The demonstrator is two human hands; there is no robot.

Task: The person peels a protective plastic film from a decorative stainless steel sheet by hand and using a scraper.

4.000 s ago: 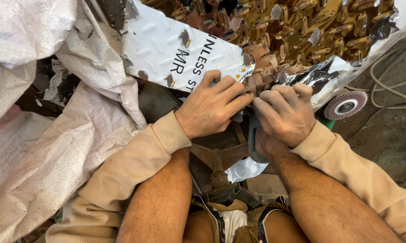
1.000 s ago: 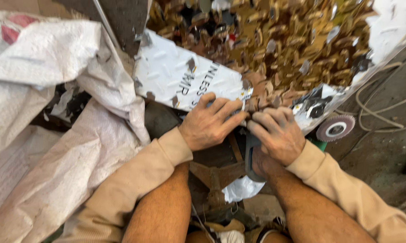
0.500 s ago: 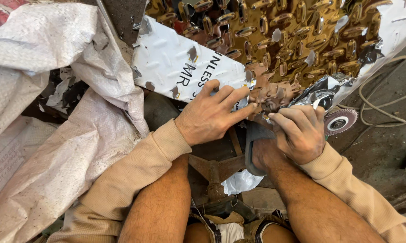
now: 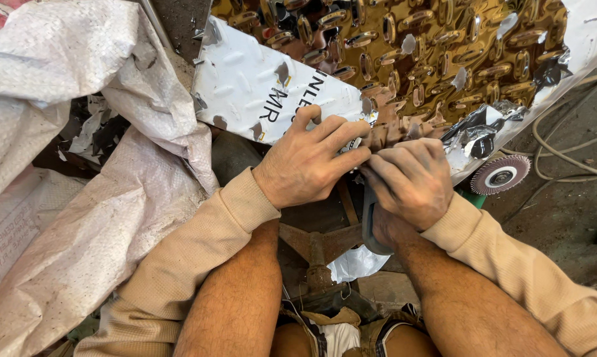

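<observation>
A shiny gold-toned metal sheet (image 4: 430, 39) with raised oval bumps lies ahead of me, partly covered by a white protective film (image 4: 245, 86) that is torn and peeled in places. My left hand (image 4: 308, 165) presses flat on the sheet's near edge, fingers spread and pointing right. My right hand (image 4: 411, 182) is curled at the same edge, fingertips pinching the loose film next to the left fingertips. Both sleeves are tan and pushed up.
Large white woven sacks (image 4: 67, 185) pile up on the left. An angle grinder with a pink flap disc (image 4: 501, 175) lies right of my right hand, with cables (image 4: 569, 152) on the dark floor. A rusty metal stand (image 4: 318, 258) sits below the hands.
Both hands stay at the sheet's near edge, picking at the film. The right hand shifted slightly right and back; the view has tilted a little.
</observation>
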